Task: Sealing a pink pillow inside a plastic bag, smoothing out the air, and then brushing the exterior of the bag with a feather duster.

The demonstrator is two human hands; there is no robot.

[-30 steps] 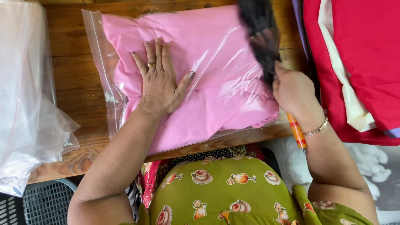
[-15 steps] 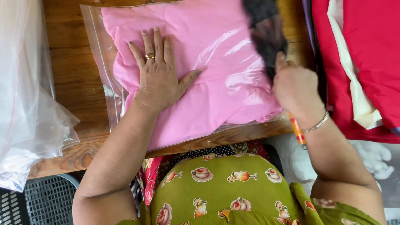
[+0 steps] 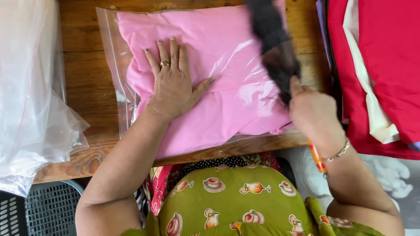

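Pink cloth (image 3: 236, 87) is lying inside a clear plastic bag (image 3: 114, 65) on the wooden table (image 3: 85, 78), in the upper middle of the frame. Left hand (image 3: 173, 83) is pressing flat on it with fingers spread, holding nothing. Right hand (image 3: 315, 116) is sitting at the bag's right edge, and its fingers are hiding, so I cannot tell its grip. Red cloth (image 3: 385, 65) is piling up at the right. More clear bags (image 3: 30, 96) are lying at the left.
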